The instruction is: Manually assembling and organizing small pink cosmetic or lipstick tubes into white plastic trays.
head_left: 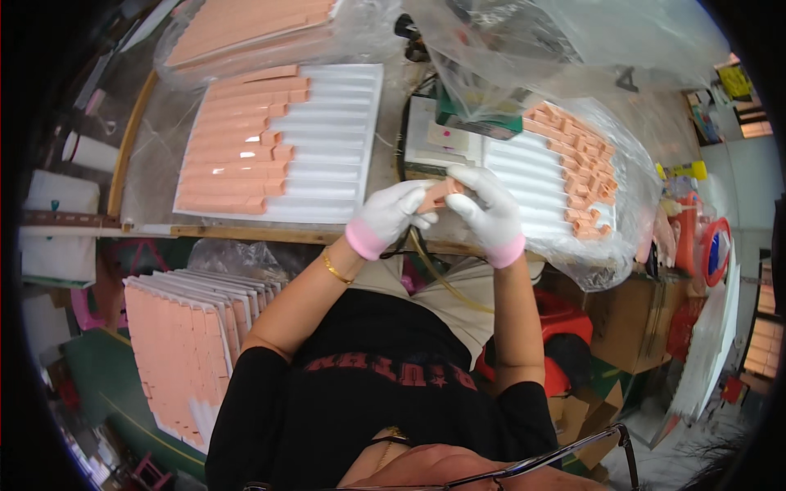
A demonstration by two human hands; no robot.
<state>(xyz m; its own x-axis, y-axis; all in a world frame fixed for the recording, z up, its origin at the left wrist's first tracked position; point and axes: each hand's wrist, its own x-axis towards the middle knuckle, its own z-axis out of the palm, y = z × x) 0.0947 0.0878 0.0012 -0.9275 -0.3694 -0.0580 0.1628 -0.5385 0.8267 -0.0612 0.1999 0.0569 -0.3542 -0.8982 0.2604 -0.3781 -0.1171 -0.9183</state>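
Observation:
Over the table's front edge, a small peach-coloured piece (438, 195), angular in shape, is held between both hands. My left hand (391, 214), in a white glove with a pink cuff, pinches its left end. From the other side my right hand (490, 214), gloved the same way, grips it with thumb and fingers. To the left lies a white ribbed tray (336, 147) with rows of peach pieces (237, 151) along its left side. Right of my hands, a second white ribbed tray (524, 176) carries a loose heap of similar pieces (583, 168).
A green box-shaped device (479, 114) stands behind my hands, beside a pale flat block (442, 146). Clear plastic film (565, 49) hangs over the back right. Upright filled trays (184, 344) stand at lower left. A red stool (565, 323) and a cardboard box (643, 319) are at right.

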